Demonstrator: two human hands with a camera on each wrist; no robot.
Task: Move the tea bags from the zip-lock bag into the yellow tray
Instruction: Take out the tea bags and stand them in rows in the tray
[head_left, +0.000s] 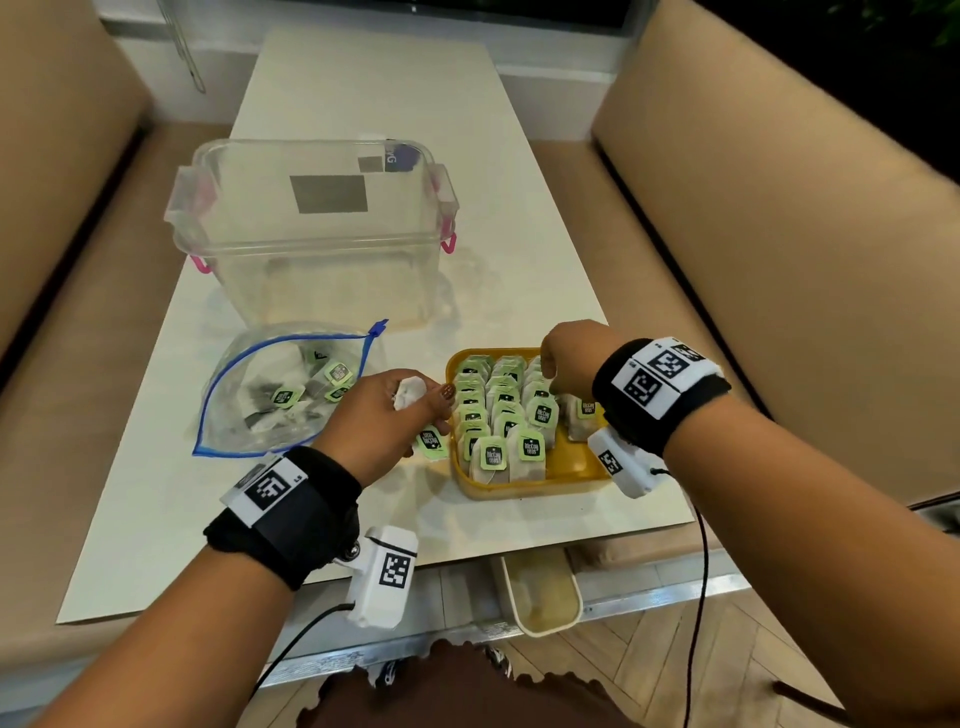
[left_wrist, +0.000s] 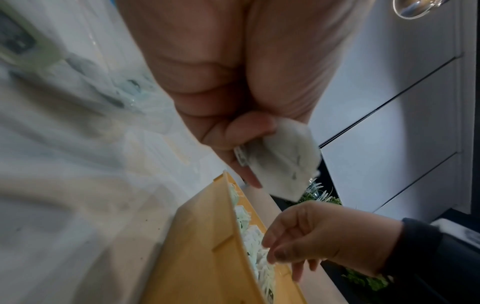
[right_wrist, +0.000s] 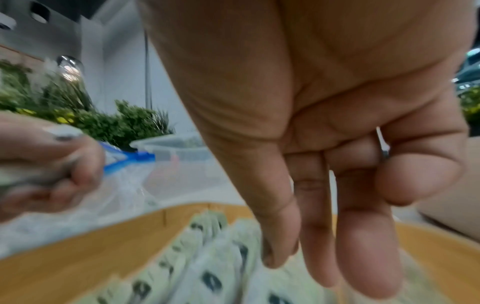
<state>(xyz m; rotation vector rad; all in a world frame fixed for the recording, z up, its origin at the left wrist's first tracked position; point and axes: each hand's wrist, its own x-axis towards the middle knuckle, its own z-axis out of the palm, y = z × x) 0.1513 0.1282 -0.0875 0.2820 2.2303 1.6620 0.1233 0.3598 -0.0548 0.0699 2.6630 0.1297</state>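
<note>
Tea bag (head_left: 409, 392) pinched in our left hand (head_left: 387, 415) beside the tray (head_left: 569, 470) for filing; right hand (head_left: 571, 358) fingers loose, steadying rows.

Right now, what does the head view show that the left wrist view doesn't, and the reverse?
Only the head view shows the clear storage box, the zip-lock bag still holding tea bags, and the green tag dangling below the left hand. Only the left wrist view shows the held tea bag pinched from underneath, against a white wall. Both show the yellow tray and the right hand over its rows.
</note>
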